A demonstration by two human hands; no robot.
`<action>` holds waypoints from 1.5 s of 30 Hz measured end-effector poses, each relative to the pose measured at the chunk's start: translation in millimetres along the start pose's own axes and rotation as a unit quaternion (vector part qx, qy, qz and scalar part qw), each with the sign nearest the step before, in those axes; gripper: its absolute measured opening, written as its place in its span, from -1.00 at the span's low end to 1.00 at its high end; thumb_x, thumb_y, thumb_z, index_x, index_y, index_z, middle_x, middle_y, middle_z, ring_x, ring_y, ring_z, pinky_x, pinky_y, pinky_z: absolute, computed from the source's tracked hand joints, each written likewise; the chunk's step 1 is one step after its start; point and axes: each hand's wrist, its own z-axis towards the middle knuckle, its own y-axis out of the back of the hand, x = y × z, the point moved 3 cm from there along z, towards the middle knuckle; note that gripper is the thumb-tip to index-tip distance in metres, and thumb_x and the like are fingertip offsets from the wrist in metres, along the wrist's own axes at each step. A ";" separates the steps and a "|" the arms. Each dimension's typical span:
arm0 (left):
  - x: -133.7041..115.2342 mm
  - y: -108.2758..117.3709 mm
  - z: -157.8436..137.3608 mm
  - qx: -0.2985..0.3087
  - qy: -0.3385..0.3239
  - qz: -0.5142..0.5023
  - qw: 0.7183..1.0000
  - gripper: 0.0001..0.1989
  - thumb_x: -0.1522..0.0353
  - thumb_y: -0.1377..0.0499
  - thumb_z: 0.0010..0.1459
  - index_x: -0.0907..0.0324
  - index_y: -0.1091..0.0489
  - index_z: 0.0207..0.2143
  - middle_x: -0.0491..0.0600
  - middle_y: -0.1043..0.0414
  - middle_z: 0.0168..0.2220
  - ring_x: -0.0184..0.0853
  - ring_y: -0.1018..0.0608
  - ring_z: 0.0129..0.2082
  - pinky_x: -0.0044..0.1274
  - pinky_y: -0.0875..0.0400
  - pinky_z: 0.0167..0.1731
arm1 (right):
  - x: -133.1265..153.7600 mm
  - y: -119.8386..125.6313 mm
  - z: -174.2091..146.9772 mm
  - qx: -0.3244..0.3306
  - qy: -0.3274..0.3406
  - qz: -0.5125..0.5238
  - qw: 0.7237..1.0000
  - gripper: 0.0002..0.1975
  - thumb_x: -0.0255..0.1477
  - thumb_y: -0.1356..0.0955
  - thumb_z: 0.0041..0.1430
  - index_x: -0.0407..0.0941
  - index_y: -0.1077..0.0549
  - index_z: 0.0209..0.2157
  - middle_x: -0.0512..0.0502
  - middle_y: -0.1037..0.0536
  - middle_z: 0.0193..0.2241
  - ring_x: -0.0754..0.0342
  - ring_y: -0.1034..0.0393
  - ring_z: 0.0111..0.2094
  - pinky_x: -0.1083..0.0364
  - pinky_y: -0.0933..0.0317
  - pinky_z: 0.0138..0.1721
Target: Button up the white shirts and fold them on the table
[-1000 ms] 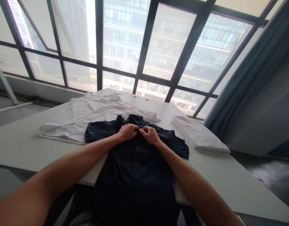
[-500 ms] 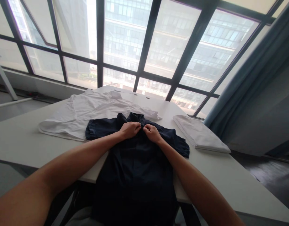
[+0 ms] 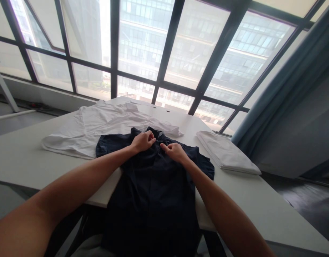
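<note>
A dark navy short-sleeved shirt [image 3: 153, 185] lies face up, its sleeves spread on the white table [image 3: 261, 210] and its lower part hanging over the near edge. At the left side of its collar, my left hand [image 3: 143, 141] pinches the cloth between thumb and fingers. Just across the front opening, my right hand [image 3: 175, 151] is closed at the top of the placket, with thumb and forefinger pressed on the fabric. A small pale label shows inside the collar. Any button between the fingertips is too small to make out.
Behind the navy shirt a white shirt [image 3: 100, 125] is spread out, partly under its left sleeve. A folded white garment [image 3: 228, 151] lies to the right. Beyond the table stand large windows [image 3: 143, 39], with a blue curtain [image 3: 277, 78] at the right.
My left hand has shifted slightly left and up along the collar. The gap between my hands is wider, and the collar lies more open. My right hand has barely moved.
</note>
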 end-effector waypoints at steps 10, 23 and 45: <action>-16.8 -7.0 -11.5 0.131 -0.067 0.050 0.988 -0.72 0.15 -0.18 0.17 0.13 -0.59 -0.34 -0.05 -0.59 -0.34 -0.25 -0.57 -0.31 -0.58 -0.33 -0.38 | 11.8 -17.9 -7.1 0.123 -0.042 0.122 0.984 -0.73 -0.45 -0.35 0.13 -0.15 -0.40 -0.64 0.02 -0.44 -0.68 0.20 -0.26 -0.68 0.20 -0.08 -0.60; -8.7 -24.8 -12.2 0.134 -0.122 -0.063 0.981 -0.79 0.30 -0.14 0.12 0.22 -0.54 -0.35 -0.09 -0.49 -0.47 -0.33 -0.48 -0.41 -0.59 -0.31 -0.41 | 0.9 -17.6 -1.6 0.106 -0.017 0.170 0.980 -0.77 -0.58 -0.34 0.07 -0.15 -0.30 -0.61 0.10 -0.39 -0.70 0.25 -0.27 -0.72 0.28 -0.06 -0.69; 1.2 16.5 6.7 0.107 -0.096 -0.019 0.989 -0.68 0.16 -0.11 0.15 0.22 -0.51 -0.31 -0.06 -0.47 -0.46 -0.30 -0.48 -0.43 -0.55 -0.34 -0.40 | -31.9 17.5 9.2 0.076 -0.025 -0.018 0.997 -0.81 -0.38 -0.38 0.00 -0.13 -0.48 -0.62 -0.02 -0.47 -0.65 0.11 -0.34 -0.56 0.17 -0.13 -0.49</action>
